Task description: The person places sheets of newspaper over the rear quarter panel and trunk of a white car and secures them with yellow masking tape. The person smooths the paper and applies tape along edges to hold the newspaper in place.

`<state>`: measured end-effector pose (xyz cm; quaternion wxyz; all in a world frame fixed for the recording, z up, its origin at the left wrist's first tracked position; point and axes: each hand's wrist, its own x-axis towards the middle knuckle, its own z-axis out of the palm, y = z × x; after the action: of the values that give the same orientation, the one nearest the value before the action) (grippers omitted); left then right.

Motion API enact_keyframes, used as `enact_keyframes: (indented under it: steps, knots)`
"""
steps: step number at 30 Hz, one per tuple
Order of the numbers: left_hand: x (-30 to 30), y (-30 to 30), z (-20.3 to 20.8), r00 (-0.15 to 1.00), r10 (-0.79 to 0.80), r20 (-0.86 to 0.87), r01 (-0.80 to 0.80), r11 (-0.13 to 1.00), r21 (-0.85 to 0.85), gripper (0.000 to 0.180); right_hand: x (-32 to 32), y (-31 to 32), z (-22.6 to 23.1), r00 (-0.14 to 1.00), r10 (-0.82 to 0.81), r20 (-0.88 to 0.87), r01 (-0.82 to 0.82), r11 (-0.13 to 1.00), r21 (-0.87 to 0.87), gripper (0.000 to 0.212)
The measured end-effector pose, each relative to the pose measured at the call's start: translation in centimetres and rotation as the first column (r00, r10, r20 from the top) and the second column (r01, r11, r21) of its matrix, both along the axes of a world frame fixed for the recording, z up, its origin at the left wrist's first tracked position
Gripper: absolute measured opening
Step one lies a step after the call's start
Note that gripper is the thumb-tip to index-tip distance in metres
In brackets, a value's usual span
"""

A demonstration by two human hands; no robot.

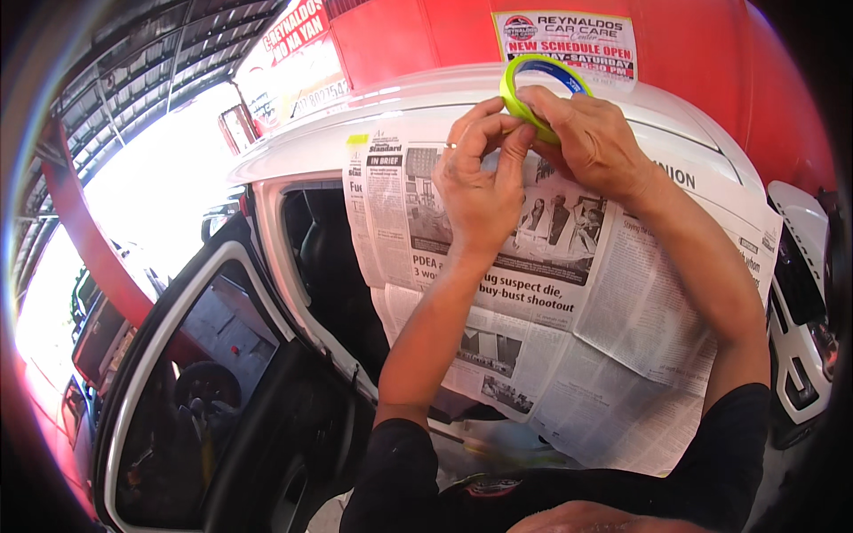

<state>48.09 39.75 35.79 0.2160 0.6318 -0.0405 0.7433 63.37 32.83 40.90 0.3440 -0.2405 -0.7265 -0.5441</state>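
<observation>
Gripped neon-yellow, ring-shaped tape roll (509, 86) in right hand (597, 142), pinched left hand (480, 186) closed, both near top edge of grey printed newspaper (551, 258) (probably light, sticky roll; best rim-held).

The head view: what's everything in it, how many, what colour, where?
tape roll: one, yellow-green, at the hands
newspaper: count unclear, grey, over car's side
tape strip: one, yellow, newspaper's upper left
car: one, white, ahead
car door: one, white, open, left
wall: one, red, behind car
signs: at least two, red and white, behind car
post: one, red, left
metal roof: one, grey, upper left
left hand: one, bare, at roll
right hand: one, bare, holding roll
sleeves: two, black, bottom
</observation>
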Motion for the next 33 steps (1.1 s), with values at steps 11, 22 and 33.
enact_keyframes:
  steps: [11, 22, 33]
  knots:
    - [-16.1, 14.9, 11.1, 0.976, 0.184, -0.12, -0.22, 0.841, -0.494, 0.022, -1.0, -1.4, 2.6, 0.792, 0.244, -0.56, -0.435, 0.869, -0.236, 0.049]
    - [-12.5, 16.6, 8.1, 0.83, -0.071, -0.553, -0.317, 0.756, -0.573, 0.021, 1.4, -4.0, 4.0, 0.673, -0.086, -0.735, -0.426, 0.767, -0.48, 0.027]
    - [-12.3, 17.0, 8.6, 0.762, -0.018, -0.647, -0.42, 0.747, -0.515, 0.027, 1.5, -4.0, 4.3, 0.791, -0.04, -0.611, -0.326, 0.816, -0.477, 0.027]
